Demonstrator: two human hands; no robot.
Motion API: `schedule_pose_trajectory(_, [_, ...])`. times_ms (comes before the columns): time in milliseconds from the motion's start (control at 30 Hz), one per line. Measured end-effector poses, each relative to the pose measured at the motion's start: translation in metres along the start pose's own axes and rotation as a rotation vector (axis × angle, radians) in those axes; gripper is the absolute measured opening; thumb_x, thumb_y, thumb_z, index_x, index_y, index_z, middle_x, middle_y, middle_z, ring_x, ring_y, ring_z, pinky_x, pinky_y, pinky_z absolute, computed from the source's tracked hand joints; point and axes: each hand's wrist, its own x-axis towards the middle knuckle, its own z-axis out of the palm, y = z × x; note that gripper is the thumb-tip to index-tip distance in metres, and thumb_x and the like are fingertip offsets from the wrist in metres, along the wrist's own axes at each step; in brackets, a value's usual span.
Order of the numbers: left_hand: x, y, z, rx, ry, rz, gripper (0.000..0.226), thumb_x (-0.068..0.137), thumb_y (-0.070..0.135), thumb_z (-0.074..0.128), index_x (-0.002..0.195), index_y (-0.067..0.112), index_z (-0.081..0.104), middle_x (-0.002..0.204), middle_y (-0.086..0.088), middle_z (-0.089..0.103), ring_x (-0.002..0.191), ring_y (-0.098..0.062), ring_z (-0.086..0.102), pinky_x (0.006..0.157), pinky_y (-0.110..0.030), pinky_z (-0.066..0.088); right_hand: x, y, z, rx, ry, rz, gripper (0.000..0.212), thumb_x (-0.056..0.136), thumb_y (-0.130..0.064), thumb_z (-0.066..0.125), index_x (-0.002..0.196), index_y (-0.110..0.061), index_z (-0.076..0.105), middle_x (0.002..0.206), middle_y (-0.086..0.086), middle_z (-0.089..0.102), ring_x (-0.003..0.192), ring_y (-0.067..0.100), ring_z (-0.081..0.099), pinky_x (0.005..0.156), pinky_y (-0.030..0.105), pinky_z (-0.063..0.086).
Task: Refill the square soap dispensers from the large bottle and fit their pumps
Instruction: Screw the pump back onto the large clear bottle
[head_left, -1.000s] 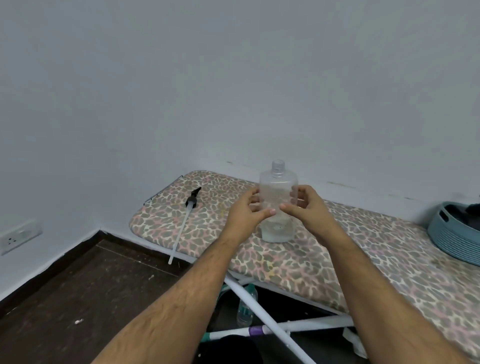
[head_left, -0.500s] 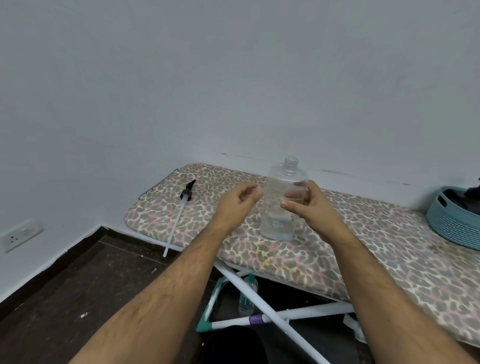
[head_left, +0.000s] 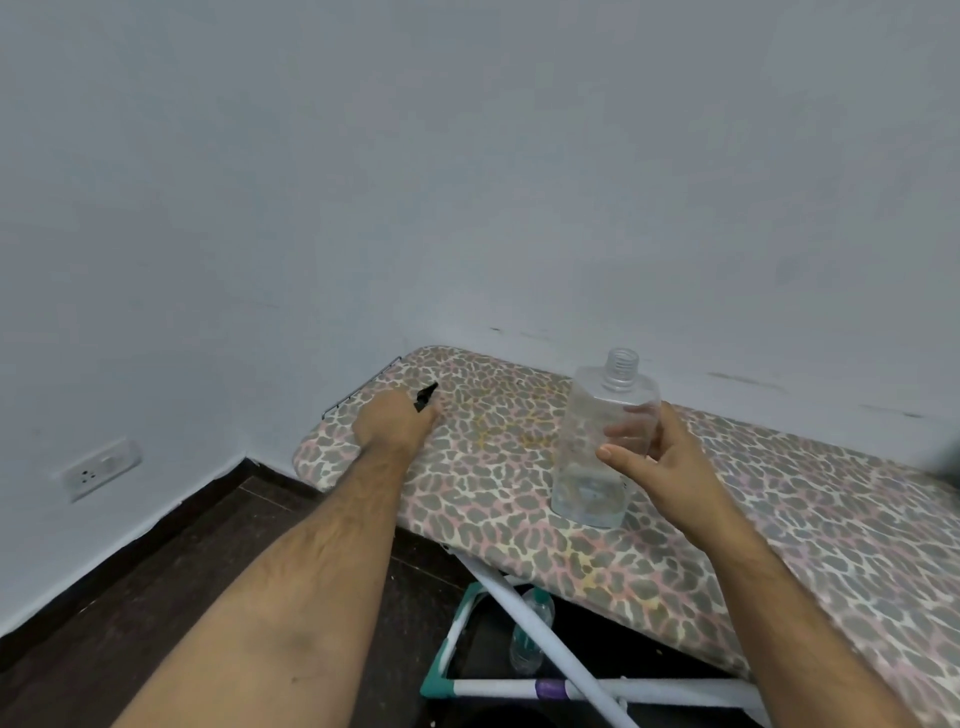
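Your left hand (head_left: 397, 423) lies knuckles-up on the far left end of the ironing board (head_left: 519, 499), fingers curled down over the pump (head_left: 426, 397). Only the pump's black nozzle tip pokes out past your knuckles; the rest is hidden under the hand, so you appear to be closing on it, though the grip itself cannot be seen. Your right hand (head_left: 660, 462) is wrapped around the right side of the clear square dispenser (head_left: 597, 441), thumb across the front, fingers showing through the plastic from behind. The dispenser stands on the board's leopard-print cover, tilted a little, its threaded neck bare with no pump fitted. A shallow layer of clear liquid sits in its bottom; the rest looks empty.

The 2 hands are well apart, with a bare stretch of cover between them. The board runs along a pale wall (head_left: 467, 182). Below the board, its white legs (head_left: 524, 613) cross, and a small plastic bottle (head_left: 527, 636) stands on the dark floor (head_left: 156, 597) between them. A wall socket (head_left: 98, 467) sits low on the left wall.
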Motion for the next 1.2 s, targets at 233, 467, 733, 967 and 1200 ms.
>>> schedule_pose_trajectory(233, [0.001,0.015,0.005,-0.236,-0.034,0.023,0.035,0.09,0.048,0.065,0.091,0.013,0.07,0.078,-0.002,0.07,0.07,-0.019,0.066,0.056,-0.031,0.05,0.001,0.002,0.0,-0.015,-0.007,-0.002,0.058,0.08,-0.037,0.079,0.13,-0.035,0.05,0.11,-0.011,0.068,0.098,0.001,0.065,0.088,0.033,0.054])
schedule_pose_trajectory(467, [-0.013,0.068,-0.031,-0.868,-0.044,0.161,0.03,0.085,0.041,0.074,0.095,0.012,0.076,0.078,0.005,0.073,0.074,-0.012,0.071,0.069,-0.028,0.055,0.0,-0.003,-0.005,-0.046,-0.031,0.0,0.057,0.082,-0.033,0.08,0.131,-0.033,0.051,0.109,-0.003,0.068,0.099,0.011,0.067,0.09,0.04,0.056])
schedule_pose_trajectory(733, [-0.047,0.133,-0.096,-1.364,-0.047,0.365,0.028,0.093,0.033,0.067,0.109,0.01,0.067,0.092,0.003,0.075,0.089,-0.014,0.073,0.083,-0.034,0.058,-0.019,-0.011,-0.029,-0.162,0.0,0.021,0.054,0.081,-0.036,0.081,0.125,-0.035,0.049,0.105,-0.008,0.069,0.097,0.008,0.066,0.082,0.028,0.052])
schedule_pose_trajectory(967, [-0.081,0.181,-0.147,-1.517,-0.038,0.526,0.011,0.096,0.03,0.063,0.105,0.024,0.06,0.098,0.004,0.075,0.092,-0.009,0.072,0.076,-0.025,0.052,-0.04,-0.021,-0.05,-0.185,-0.001,0.014,0.055,0.081,-0.034,0.082,0.119,-0.051,0.045,0.11,-0.011,0.068,0.095,0.003,0.065,0.081,0.022,0.053])
schedule_pose_trajectory(1200, [-0.102,0.21,-0.192,-1.66,0.026,0.581,0.014,0.099,0.027,0.06,0.109,0.018,0.06,0.092,0.007,0.075,0.091,-0.014,0.074,0.078,-0.026,0.057,-0.05,-0.023,-0.054,-0.226,0.005,0.035,0.054,0.083,-0.035,0.079,0.125,-0.034,0.045,0.113,-0.001,0.065,0.102,0.013,0.063,0.093,0.038,0.053])
